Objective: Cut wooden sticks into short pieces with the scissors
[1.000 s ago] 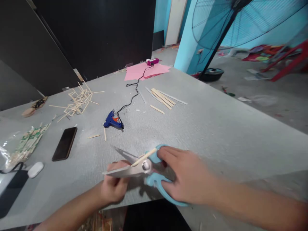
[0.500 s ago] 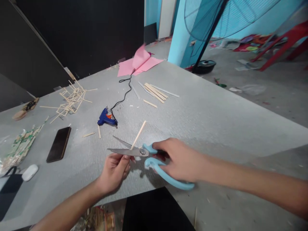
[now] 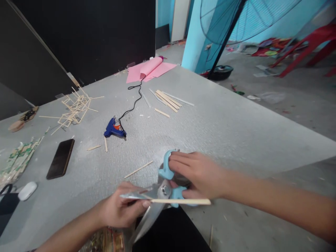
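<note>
My right hand (image 3: 198,175) grips the light-blue handles of a pair of scissors (image 3: 165,190), whose blades are spread and point down to the left. My left hand (image 3: 123,206) pinches the left end of a pale wooden stick (image 3: 183,201) near the blades. That stick reaches right, across the front of the handles. A thin cut piece of stick (image 3: 138,169) lies on the grey table (image 3: 225,129) just beyond my left hand.
A blue glue gun (image 3: 114,128) with a black cord, a stick structure (image 3: 76,108), a phone (image 3: 60,159), a white case (image 3: 27,191), packaged sticks (image 3: 22,157), loose sticks (image 3: 168,100) and pink paper (image 3: 151,69) are on the table.
The scissors have turned and moved nearer, their blades now pointing downward. The stick in my left hand now lies sideways to the right, and a loose piece has appeared on the table.
</note>
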`<state>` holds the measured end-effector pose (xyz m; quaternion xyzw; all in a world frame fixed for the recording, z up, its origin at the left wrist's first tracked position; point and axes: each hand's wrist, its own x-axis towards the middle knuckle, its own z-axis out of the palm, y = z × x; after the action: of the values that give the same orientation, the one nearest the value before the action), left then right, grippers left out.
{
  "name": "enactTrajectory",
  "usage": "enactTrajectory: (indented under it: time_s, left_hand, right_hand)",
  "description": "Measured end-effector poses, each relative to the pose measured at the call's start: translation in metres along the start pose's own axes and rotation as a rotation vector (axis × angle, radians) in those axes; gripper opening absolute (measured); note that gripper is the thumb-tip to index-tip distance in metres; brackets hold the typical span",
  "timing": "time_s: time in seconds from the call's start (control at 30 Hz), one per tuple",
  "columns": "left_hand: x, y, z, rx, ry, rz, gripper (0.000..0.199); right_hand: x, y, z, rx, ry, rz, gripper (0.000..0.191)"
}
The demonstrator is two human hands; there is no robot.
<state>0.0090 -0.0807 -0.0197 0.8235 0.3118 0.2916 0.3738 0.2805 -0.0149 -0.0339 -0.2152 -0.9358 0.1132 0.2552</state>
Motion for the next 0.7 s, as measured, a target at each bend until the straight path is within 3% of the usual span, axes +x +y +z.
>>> enactTrajectory:
  time_s: [0.13,0.27,0.37,0.53,0.7]
  left_hand:
    - [-0.001,-0.003,0.003,-0.1,-0.098,0.024,0.033]
    - [0.003,0.003,0.0,-0.127,-0.053,-0.029,0.042]
    - [0.005,0.009,-0.002,-0.197,-0.041,-0.145,0.051]
    - [0.001,-0.001,0.004,-0.489,0.002,-0.265,0.05]
    - [-0.003,-0.014,0.008,-0.962,0.051,-0.371,0.039]
  right_hand:
    - [0.002,0.003,0.002,0.023,0.0,-0.051,0.012]
    - [0.004,0.003,0.008,0.137,-0.019,-0.012,0.015]
    - [0.004,0.001,0.013,0.261,0.012,0.054,0.017]
    - [0.004,-0.007,0.013,0.444,0.043,0.193,0.016]
    - [0.01,-0.02,0.006,0.535,-0.07,0.414,0.026]
